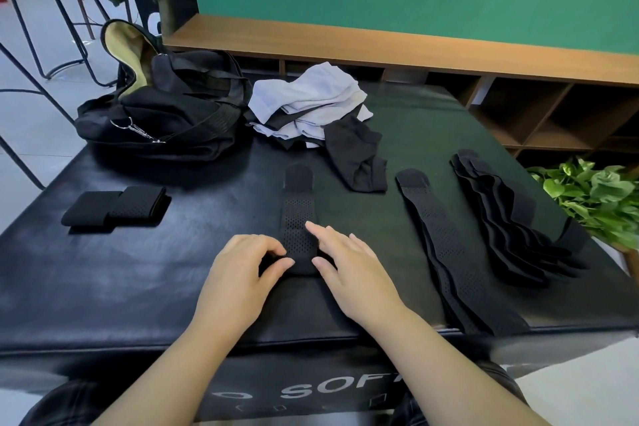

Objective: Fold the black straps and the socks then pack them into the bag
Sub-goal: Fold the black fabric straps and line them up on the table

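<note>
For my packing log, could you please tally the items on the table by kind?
Bag: 1
Folded straps: 1 bundle
Strap in the hands: 1
Unfolded strap piles: 2, strap count unclear
Sock piles, grey and black: 2
Total: 7

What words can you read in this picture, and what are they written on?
"SOF": big white letters on the front of the black table, cut off by the right arm.
A white "O" shape stands before them; it may be a logo.
Small white marks underneath: too blurred to read.
Nothing readable on the bag or straps.
</note>
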The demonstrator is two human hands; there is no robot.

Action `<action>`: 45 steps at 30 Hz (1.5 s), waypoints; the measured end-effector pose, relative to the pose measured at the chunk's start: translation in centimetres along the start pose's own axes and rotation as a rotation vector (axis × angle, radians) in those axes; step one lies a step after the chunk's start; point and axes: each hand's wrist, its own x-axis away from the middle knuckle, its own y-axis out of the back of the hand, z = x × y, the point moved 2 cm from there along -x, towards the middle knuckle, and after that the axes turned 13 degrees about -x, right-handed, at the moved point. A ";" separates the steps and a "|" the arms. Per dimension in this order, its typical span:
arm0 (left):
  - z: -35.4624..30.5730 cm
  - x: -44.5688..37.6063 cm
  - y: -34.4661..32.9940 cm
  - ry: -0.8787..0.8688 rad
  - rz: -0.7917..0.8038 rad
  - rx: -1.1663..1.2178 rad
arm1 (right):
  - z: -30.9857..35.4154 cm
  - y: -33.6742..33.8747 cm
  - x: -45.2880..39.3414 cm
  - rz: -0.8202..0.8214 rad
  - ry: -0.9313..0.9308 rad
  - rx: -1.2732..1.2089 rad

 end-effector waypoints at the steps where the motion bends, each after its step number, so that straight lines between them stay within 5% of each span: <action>1: 0.0 -0.1 0.0 -0.016 -0.004 -0.012 | 0.1 0.1 0.0 0.003 0.005 0.022; 13: 0.0 -0.3 -0.2 -0.052 0.125 -0.130 | -0.3 -0.7 0.0 0.044 0.062 0.161; 21: 0.1 -0.1 -0.6 -0.065 0.040 -0.155 | -0.3 -0.8 0.0 0.014 0.042 0.198; 25: -0.1 0.2 -0.1 -0.053 0.000 -0.041 | -0.3 -0.6 0.3 -0.067 0.071 0.111; 32: -0.1 1.0 0.4 0.210 -0.041 0.203 | 0.8 -0.1 0.8 -0.121 0.070 0.077; 45: -0.2 0.7 0.3 0.140 0.023 0.037 | 0.2 -0.2 0.9 -0.131 -0.019 -0.029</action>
